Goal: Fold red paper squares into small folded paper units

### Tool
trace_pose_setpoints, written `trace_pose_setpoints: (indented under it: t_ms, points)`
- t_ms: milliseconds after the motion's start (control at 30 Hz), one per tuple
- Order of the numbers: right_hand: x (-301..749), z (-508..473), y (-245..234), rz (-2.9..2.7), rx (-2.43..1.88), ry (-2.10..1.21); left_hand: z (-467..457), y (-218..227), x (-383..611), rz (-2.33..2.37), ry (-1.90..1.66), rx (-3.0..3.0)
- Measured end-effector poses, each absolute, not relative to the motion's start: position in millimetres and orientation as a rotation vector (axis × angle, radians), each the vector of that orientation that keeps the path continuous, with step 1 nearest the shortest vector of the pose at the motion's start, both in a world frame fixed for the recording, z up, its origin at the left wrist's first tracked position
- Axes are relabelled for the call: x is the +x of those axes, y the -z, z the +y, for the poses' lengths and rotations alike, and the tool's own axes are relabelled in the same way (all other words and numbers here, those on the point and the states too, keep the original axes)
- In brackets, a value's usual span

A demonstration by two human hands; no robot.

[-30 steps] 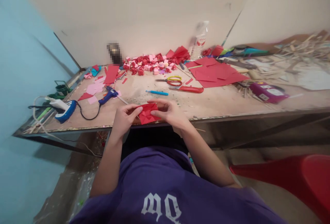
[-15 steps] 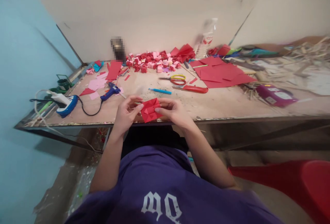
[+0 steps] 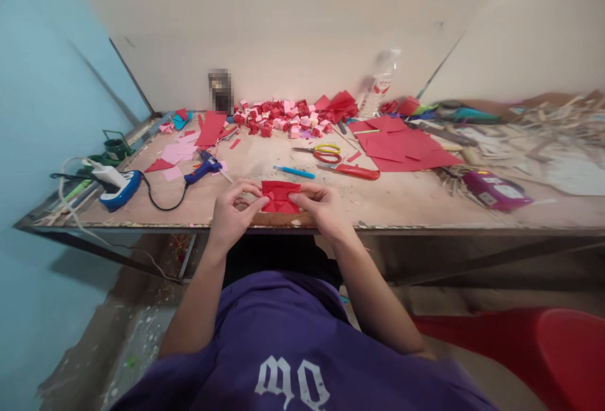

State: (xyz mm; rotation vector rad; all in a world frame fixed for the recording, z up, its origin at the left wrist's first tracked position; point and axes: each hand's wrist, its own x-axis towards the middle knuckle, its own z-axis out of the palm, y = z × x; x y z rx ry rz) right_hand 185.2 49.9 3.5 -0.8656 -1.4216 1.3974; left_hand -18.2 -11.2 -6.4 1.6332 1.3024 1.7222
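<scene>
White blackletter letters [image 3: 302,381], apparently "mQ", stand on the purple shirt [image 3: 288,316], nearer the body than the hands [image 3: 331,209]. Print on the bottle [image 3: 378,88] beyond them and the purple packet [image 3: 496,193] rightward is illegible.

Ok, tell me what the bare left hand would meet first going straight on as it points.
The bare left hand would first meet the small, four-sided piece of folded red paper it pinches; beyond that, likely the bare right hand, though depth is unclear.
</scene>
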Motion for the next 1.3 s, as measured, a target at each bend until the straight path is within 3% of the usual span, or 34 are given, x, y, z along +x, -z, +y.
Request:
trace_pose_setpoints:
  t_ms: [533,733,1300]
  points:
    - [183.9,46.7,-6.0,-1.448,-0.858,-1.386,-9.9,2.7,-20.6,1.217,-1.626,1.399]
    - [184.2,47.4,-3.8,-1.458,-0.869,-1.376,-4.9,6.4,-16.0,1.394,-1.71,1.6]
    - [183.2,45.8,-7.3,-1.462,-0.907,-1.342,-9.8,8.1,-20.9,1.246,-1.721,1.644]
